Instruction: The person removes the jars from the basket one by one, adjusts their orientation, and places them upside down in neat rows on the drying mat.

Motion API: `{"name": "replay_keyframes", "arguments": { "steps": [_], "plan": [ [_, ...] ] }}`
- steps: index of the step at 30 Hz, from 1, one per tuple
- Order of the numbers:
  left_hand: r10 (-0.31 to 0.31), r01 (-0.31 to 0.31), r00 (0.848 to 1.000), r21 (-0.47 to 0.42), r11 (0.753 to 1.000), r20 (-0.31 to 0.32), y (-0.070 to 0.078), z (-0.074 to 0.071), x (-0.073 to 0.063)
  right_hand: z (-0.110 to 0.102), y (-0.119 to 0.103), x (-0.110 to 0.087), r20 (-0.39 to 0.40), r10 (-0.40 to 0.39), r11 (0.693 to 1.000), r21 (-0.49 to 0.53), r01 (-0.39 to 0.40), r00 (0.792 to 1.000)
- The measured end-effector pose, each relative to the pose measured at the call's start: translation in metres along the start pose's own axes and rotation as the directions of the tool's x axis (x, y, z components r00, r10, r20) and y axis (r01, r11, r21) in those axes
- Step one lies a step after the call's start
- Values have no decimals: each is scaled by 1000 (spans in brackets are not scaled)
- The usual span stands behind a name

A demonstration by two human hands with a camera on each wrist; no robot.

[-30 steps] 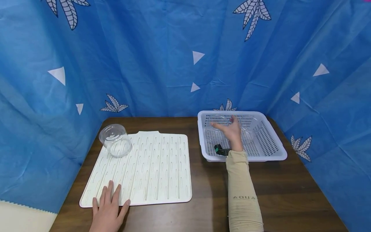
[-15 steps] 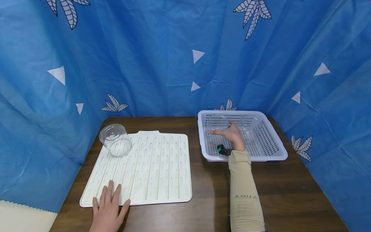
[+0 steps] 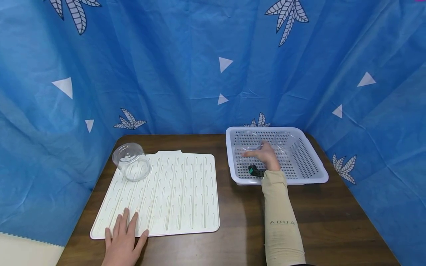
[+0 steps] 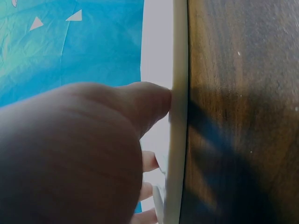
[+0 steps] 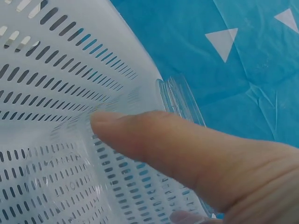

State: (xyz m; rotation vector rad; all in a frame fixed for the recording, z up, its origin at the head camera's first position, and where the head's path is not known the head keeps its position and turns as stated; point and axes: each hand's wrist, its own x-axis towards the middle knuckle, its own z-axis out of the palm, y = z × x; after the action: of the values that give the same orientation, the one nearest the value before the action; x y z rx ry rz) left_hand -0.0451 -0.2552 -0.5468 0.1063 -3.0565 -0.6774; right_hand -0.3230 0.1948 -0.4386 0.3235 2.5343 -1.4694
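My left hand (image 3: 121, 240) rests flat with spread fingers on the near left edge of a white ribbed mat (image 3: 179, 199); in the left wrist view its thumb (image 4: 149, 98) touches the mat's border. In the white slotted basket (image 3: 309, 177), my right hand (image 3: 266, 155) reaches around the near side of a clear jar (image 3: 249, 139), thumb to the left and fingers to the right. The right wrist view shows the thumb (image 5: 154, 135) across the jar's wall (image 5: 184, 100); the fingers are mostly hidden. Beside it stands another clear jar (image 3: 287, 140).
A clear jar (image 3: 131, 162) sits at the far left corner of the mat. Blue curtains (image 3: 186, 74) close in the brown table (image 3: 239, 221) at the back and sides. A black wrist camera (image 3: 254, 170) is strapped below the right hand.
My right hand has lowered toward the front of the basket and closed in beside the left jar. The jars stay where they were. The left hand keeps still.
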Motion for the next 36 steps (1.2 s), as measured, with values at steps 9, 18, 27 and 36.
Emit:
{"name": "replay_keyframes", "arguments": {
  "steps": [9, 18, 27, 36],
  "plan": [
    [7, -7, 1000, 2, 1000, -19, -2, 2, -1, 0, 1, 3, 15, -13, 1000, -8, 13, 1000],
    [5, -5, 1000, -3, 1000, -18, -2, 3, -1, -2, 1, 4, 16, -14, 1000, -20, 14, 1000],
    [0, 0, 1000, -2, 1000, -12, -2, 2, 1, -3, 0, 2, 10, -24, 1000, -7, 24, 1000],
    [-1, 1, 1000, 2, 1000, -15, -2, 1, 0, -4, -1, -1, 7, -10, 1000, 9, 10, 1000]
  ]
}}
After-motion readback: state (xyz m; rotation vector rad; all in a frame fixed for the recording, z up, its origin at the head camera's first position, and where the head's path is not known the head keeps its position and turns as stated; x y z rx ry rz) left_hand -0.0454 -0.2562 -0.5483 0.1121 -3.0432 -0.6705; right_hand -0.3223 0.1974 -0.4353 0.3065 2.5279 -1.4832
